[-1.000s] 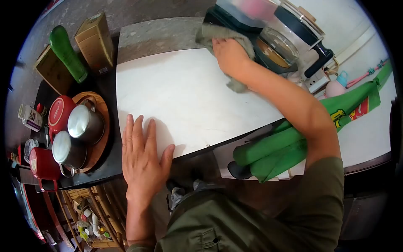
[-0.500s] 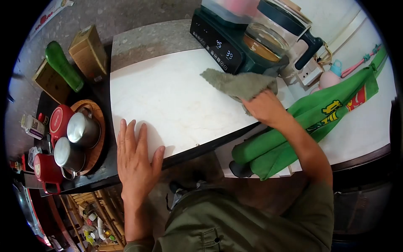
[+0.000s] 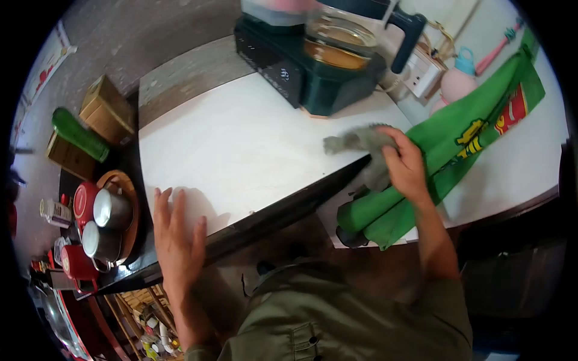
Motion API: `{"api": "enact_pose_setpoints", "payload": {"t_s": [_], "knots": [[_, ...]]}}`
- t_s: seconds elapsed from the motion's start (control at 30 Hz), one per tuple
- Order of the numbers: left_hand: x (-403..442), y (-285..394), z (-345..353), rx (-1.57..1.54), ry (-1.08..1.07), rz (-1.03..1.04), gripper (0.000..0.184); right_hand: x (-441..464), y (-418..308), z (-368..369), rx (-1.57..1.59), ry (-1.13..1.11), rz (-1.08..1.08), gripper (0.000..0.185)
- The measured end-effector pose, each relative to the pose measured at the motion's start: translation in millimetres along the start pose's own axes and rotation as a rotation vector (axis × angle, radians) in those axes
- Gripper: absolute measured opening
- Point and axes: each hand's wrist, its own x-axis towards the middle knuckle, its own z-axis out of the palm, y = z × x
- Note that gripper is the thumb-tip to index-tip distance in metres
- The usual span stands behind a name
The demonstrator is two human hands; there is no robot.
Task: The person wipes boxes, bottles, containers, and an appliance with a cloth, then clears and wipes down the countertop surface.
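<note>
1. The left hand [image 3: 180, 243] has its fingers spread wide, holding nothing, at the near left corner of the smooth white worktop [image 3: 229, 150]; whether the palm bears on it, I cannot tell.
2. The right hand [image 3: 408, 168] has its fingers closed on a bunched grey-green cloth [image 3: 364, 141].
3. That cloth is at the near right edge of the worktop: one end reaches over the white surface, the rest hangs down past the edge.
4. Just beside the right hand lies a long green fabric bundle [image 3: 442, 141] with yellow lettering and a red patch.
5. To the left, a round brown wooden tray [image 3: 130, 237] carries two silver metal cups [image 3: 112, 210]; two red mugs [image 3: 77, 262] sit close by them.
6. Farther back, toward the right, stands a dark green electric appliance [image 3: 337, 90] with a clear glass kettle [image 3: 342, 48] on it.
7. Behind the tray are a green plastic bottle [image 3: 81, 133] and a brown cardboard box [image 3: 108, 111].
8. Behind the green bundle, a white power socket [image 3: 421, 73] is near a pink bottle with a blue top [image 3: 457, 84].
</note>
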Motion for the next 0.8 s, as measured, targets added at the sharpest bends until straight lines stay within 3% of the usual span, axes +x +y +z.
{"api": "enact_pose_setpoints", "payload": {"t_s": [0.03,0.07,0.13,0.17,0.23,0.37,0.4,0.5,0.53,0.63,0.7,0.73,0.8], "knots": [[1.4,0.6,-0.4,-0.002,-0.014,0.024,0.047,7.4,-9.2,18.8,0.143,0.129,-0.035,0.031],[4.7,1.4,-1.2,-0.009,-0.003,-0.001,0.046,17.2,-31.0,40.3,0.292,0.093,-0.041,0.032],[14.4,13.3,-2.5,-0.024,-0.003,-0.003,0.046,36.5,-41.8,82.6,0.326,-0.210,-0.126,0.033],[20.8,20.8,-2.4,-0.024,-0.015,0.022,0.046,37.6,-64.5,96.0,0.028,-0.383,-0.148,0.037],[33.3,37.5,-2.1,-0.095,-0.017,0.062,0.047,25.1,-67.8,144.1,-0.469,-0.250,-0.773,0.040],[47.2,64.1,-3.0,-0.085,-0.065,0.143,0.050,26.0,-34.8,103.6,-0.483,-0.350,-0.644,0.041],[48.8,68.4,-2.7,-0.089,-0.080,0.147,0.051,22.8,-10.9,91.4,-0.482,-0.202,-0.633,0.042],[59.0,77.7,-3.2,-0.143,-0.135,0.175,0.051,25.4,20.6,21.3,-0.599,-0.087,-0.331,0.038],[65.5,77.8,-0.2,-0.133,-0.126,0.167,0.051,25.8,38.4,10.9,-0.660,0.074,-0.309,0.035],[91.3,74.0,23.6,-0.622,-0.311,0.030,0.061,38.9,57.5,-10.5,-0.702,0.192,-0.230,0.036],[118.1,87.6,37.4,-0.913,-0.374,-0.162,0.068,55.6,34.7,-16.5,-0.385,0.172,0.067,0.037],[132.7,92.8,48.1,-1.029,-0.363,-0.265,0.071,65.0,40.6,-12.9,-0.165,0.235,0.056,0.039],[161.4,96.2,71.5,-1.119,-0.359,-0.383,0.081,87.5,56.0,-4.5,-0.222,0.327,-0.028,0.042]]}}
